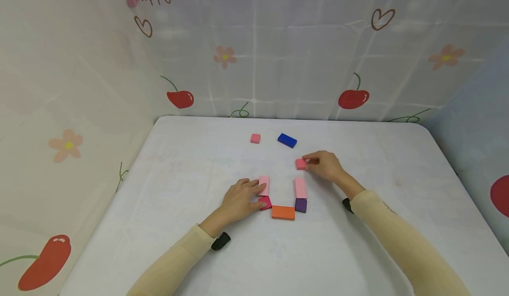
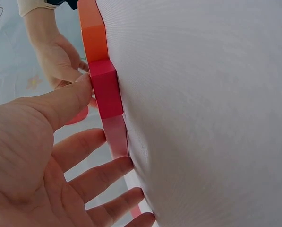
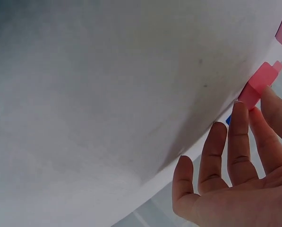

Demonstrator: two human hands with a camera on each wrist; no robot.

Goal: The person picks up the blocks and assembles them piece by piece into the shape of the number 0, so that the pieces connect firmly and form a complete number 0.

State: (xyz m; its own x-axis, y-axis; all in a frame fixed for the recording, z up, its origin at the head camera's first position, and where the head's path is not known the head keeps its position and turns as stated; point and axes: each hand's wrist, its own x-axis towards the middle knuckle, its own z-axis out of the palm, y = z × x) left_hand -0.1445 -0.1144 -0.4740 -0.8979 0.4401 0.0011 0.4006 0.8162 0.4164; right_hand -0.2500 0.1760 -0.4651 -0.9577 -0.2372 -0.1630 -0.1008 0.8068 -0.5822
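Note:
My left hand (image 1: 240,200) lies at the left side of a block outline, its thumb touching a crimson block (image 2: 106,89). Its fingers are spread fairly straight, and the index finger reaches a light pink block (image 1: 264,184) just behind the crimson one. At the far right of the outline, my right hand (image 1: 326,165) pinches a coral-pink block (image 1: 301,164) between thumb and fingers, low at the table. The remaining fingers of that hand extend loosely in the right wrist view. Closer to the right hand's side are another light pink block (image 1: 300,188) and a purple block (image 1: 301,205).
An orange block (image 1: 283,213) forms the near side between the crimson and purple blocks. Farther back lie a small coral block (image 1: 255,138) and a blue block (image 1: 287,140). The white table (image 1: 179,154) meets a patterned curtain (image 1: 278,66) at its far edge.

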